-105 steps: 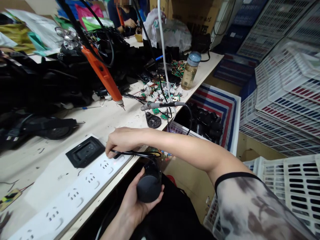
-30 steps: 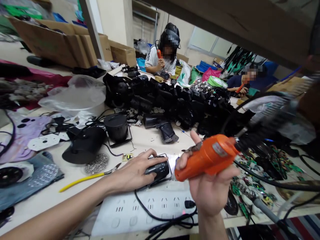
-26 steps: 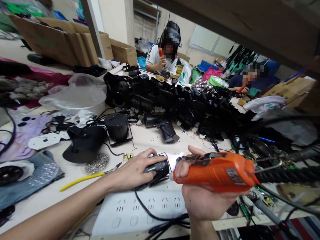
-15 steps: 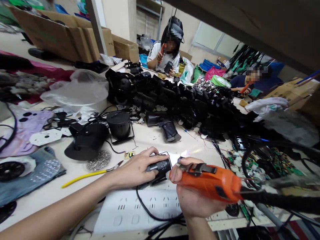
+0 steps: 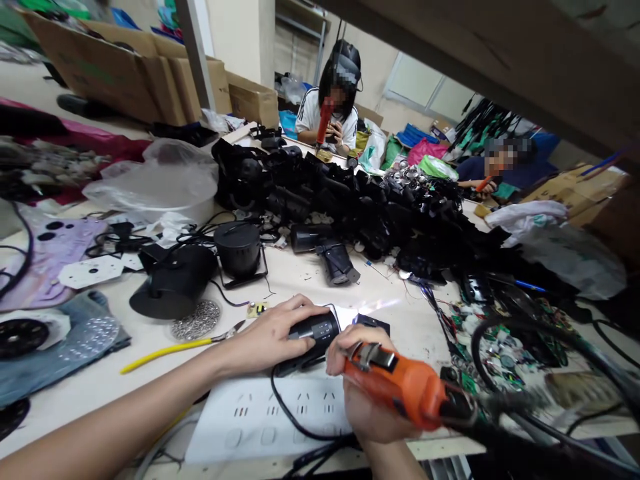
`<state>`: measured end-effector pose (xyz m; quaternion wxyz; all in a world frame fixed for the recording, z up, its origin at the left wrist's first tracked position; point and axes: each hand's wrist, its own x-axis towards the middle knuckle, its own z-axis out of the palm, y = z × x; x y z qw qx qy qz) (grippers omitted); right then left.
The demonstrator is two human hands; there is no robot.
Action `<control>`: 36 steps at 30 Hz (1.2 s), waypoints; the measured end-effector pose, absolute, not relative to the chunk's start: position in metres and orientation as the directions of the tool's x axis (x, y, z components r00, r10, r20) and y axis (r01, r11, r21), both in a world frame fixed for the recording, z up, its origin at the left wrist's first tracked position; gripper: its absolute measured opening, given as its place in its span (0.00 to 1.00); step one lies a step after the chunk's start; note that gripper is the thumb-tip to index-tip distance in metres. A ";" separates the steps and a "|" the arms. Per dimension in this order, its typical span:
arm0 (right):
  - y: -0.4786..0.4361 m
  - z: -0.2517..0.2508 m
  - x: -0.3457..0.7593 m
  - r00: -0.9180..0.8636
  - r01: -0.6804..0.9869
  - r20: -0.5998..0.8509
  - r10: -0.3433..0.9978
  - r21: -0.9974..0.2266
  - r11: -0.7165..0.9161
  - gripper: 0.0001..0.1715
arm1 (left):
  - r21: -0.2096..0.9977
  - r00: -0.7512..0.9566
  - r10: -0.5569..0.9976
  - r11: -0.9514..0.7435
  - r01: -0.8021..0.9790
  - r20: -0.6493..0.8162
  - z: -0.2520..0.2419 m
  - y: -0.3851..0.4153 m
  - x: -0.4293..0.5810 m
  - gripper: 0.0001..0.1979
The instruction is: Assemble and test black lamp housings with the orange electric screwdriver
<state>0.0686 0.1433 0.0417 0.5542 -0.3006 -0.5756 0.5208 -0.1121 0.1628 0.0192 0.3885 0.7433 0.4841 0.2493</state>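
Note:
My left hand is wrapped over a small black cylindrical lamp housing lying on the bench, its fingers pressing on top. My right hand grips an orange electric screwdriver with a metal clip, its front end towards the housing. The driver's tip is hidden behind my fingers. A dark box-shaped part shows just beyond my right hand, with a streak of light on the bench near it. Yellow-handled pliers and a heap of small screws lie left of my left hand.
A white power strip lies in front of me, with black cables over it. Black housings are piled across the bench; circuit boards lie to the right. A co-worker holds a red driver opposite; another person sits farther right.
My right hand and the screwdriver have moved slightly left, and the driver's rear end has swung left and downward. My left hand remains on the housing. The co-worker opposite has lowered their driver.

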 end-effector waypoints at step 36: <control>0.171 0.092 0.021 -0.175 -0.646 0.361 0.916 -0.744 0.170 0.40 | 0.953 0.102 0.994 -0.060 0.296 0.031 -0.003 0.150 -0.100 0.22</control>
